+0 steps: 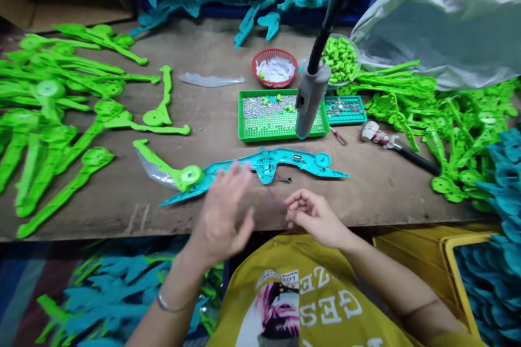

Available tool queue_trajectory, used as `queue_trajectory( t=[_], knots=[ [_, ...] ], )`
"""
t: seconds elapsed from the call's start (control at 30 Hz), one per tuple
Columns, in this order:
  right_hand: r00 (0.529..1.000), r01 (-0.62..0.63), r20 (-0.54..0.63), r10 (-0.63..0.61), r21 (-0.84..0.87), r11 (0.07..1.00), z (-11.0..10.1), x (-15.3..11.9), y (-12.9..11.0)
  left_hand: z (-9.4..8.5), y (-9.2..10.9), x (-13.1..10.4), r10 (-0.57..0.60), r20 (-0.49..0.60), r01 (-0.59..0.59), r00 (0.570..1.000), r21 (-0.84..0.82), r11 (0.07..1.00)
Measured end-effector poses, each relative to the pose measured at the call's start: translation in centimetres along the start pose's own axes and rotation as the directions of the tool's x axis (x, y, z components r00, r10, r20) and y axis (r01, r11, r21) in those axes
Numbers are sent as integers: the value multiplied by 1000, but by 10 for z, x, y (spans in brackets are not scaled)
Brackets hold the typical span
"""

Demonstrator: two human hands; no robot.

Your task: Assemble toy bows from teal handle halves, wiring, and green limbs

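A long turquoise plastic shell half (252,165) lies on the bench in front of me, with small parts and thin wires (280,177) in its middle. On its left end sits a bright green plastic arm (189,176) with a round hub, and a clear blade (157,171) reaches out beside that arm. My left hand (228,211), blurred by motion, is over the near edge of the shell with its fingers stretched and thumb apart, holding nothing visible. Just below the shell, my right hand (311,214) is closed in a pinch on a thin wire that runs from the shell's middle.
A green tray (243,133) of screws stands behind the shell, under a hanging electric screwdriver (311,100). Nearby are a red basket (274,84), a turquoise tray (362,119), a small screwdriver (338,136) and a black-handled tool (415,158). Green parts (40,146) heap both sides.
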State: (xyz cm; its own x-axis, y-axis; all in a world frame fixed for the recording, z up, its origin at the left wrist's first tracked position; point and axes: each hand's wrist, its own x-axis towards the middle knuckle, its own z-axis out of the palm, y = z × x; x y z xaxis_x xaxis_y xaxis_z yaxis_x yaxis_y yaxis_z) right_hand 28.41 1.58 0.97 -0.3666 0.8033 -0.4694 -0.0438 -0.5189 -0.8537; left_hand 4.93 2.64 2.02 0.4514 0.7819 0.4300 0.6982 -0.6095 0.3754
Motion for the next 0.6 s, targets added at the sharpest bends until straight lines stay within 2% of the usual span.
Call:
queue_trajectory(
  t=[0.07, 0.13, 0.27, 0.37, 0.43, 0.5, 0.57, 0.6],
  knots=[
    [998, -2, 58, -3, 90, 996, -2, 3, -10, 7, 23, 18, 170, 92, -162, 981, -84, 983],
    [996, 19, 80, -33, 168, 986, -8, 5, -18, 15, 32, 31, 251, 92, -242, 964, -103, 965],
    [995, 22, 82, -49, 303, 953, -30, 5, -29, 30, 25, 50, 275, 25, -270, 961, -126, 955],
    [993, 36, 95, -69, 311, 950, -41, 4, -36, 40, 20, 61, 288, -21, -287, 957, -168, 943],
    [988, 43, 131, -79, 256, 966, -46, 5, -40, 45, 17, 66, 227, -46, -231, 973, -172, 958],
    [987, 93, 118, -107, 120, 988, -56, 8, -46, 47, 10, 67, 141, -66, -149, 988, -138, 979],
    [970, 232, -37, -239, -139, 963, -79, 12, -54, 46, -1, 63, 80, -84, -87, 993, -81, 993],
    [922, 292, -157, -354, -317, 902, -96, 14, -59, 45, -6, 60, 65, -90, -69, 994, -52, 996]
  ],
)
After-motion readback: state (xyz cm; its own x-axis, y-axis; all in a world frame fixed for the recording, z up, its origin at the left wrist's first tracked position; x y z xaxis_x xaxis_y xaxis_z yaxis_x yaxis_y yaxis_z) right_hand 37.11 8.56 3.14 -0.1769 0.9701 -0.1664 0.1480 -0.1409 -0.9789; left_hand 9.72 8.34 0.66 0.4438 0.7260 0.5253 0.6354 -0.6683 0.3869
